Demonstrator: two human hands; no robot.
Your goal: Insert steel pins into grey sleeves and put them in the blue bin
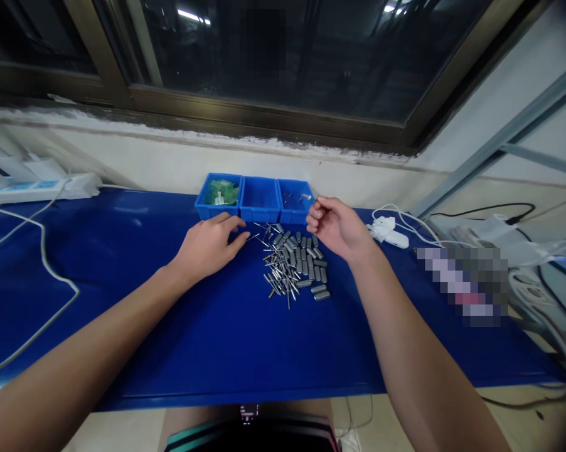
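My left hand (pixel 212 243) rests palm down on the blue table at the left of the pile, thumb apart from the fingers. By its thumb tip lies a thin metal pin (pixel 253 237); I cannot tell whether they touch. My right hand (pixel 336 227) is raised beside the right-hand blue bin (pixel 295 215), thumb and forefinger pinched together, other fingers curled. Whatever it pinches is too small to make out. Between the hands spreads a mixed pile of slim metal pins (pixel 283 276) and short grey cylinders (pixel 306 260). A few small pieces lie in the right-hand bin.
A left blue bin (pixel 217 212) holds a green plastic bag (pixel 221 190); a middle bin (pixel 260 204) stands between. White cables and a power strip (pixel 42 190) lie at the left. A white plug (pixel 391 233) and more cables are at the right, near a metal frame (pixel 499 141).
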